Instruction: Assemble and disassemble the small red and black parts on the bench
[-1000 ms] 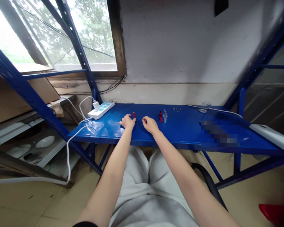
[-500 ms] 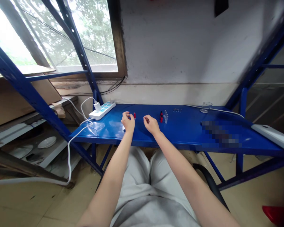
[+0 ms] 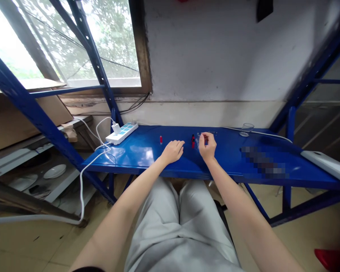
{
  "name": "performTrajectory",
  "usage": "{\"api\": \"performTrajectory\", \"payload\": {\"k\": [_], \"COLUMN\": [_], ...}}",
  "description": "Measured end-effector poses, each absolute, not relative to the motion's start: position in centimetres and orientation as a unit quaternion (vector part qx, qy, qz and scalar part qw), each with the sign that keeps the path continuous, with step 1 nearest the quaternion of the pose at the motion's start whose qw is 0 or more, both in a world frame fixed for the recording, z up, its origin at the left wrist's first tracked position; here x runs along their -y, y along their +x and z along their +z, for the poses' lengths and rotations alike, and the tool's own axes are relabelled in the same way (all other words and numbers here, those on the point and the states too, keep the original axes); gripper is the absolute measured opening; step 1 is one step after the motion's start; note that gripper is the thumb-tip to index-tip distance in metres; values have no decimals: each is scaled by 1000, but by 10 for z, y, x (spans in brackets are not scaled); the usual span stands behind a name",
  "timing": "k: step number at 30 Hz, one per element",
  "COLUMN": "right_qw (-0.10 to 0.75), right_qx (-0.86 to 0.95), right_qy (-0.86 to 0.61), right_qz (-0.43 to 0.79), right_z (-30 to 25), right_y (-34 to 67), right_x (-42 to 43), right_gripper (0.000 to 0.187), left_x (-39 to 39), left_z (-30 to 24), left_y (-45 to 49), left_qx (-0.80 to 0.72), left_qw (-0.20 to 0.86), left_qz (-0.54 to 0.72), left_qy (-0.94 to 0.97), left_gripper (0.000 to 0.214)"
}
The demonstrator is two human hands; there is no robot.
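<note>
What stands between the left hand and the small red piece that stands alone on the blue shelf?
Nothing visible. The left hand rests on the blue shelf just right of the small red piece, apart from it, with only bare shelf between them. The right hand is farther right, at the clear vials.

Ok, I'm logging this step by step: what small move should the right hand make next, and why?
Probably close the right hand on one of the clear vials: its fingertips sit at that cluster, beside the red pieces, while the left hand rests curled on the blue table, apart from them.
</note>
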State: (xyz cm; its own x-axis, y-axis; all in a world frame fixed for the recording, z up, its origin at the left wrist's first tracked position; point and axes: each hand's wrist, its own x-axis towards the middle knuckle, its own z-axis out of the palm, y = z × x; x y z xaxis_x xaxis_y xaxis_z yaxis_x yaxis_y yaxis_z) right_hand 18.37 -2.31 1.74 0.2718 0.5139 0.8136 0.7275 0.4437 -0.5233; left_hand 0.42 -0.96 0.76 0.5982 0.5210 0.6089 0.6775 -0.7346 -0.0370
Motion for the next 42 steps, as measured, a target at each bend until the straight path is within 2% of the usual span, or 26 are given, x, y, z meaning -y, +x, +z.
{"api": "performTrajectory", "payload": {"k": [6,15,23,33,42], "right_qw": [607,427,312,292,256], "right_qx": [521,502,554,583,593], "right_qy": [-599,-751,-772,-758,-763], "right_qz": [-41,27,-28,-14,3], "right_z": [7,4,-2,-1,-1], "right_y": [201,206,203,200,199], "right_x": [23,20,20,21,20], "right_gripper": [28,19,19,17,23], "left_x": [5,2,-2,-5,2], "left_z": [7,3,0,-1,2], "left_y": [35,53,51,47,39], "left_qx": [337,385,376,391,391], "left_qw": [155,120,108,91,50], "left_qz": [-271,-266,-256,-298,-424], "left_qy": [-888,-876,-884,-866,-816], "left_gripper": [39,45,37,24,23]}}
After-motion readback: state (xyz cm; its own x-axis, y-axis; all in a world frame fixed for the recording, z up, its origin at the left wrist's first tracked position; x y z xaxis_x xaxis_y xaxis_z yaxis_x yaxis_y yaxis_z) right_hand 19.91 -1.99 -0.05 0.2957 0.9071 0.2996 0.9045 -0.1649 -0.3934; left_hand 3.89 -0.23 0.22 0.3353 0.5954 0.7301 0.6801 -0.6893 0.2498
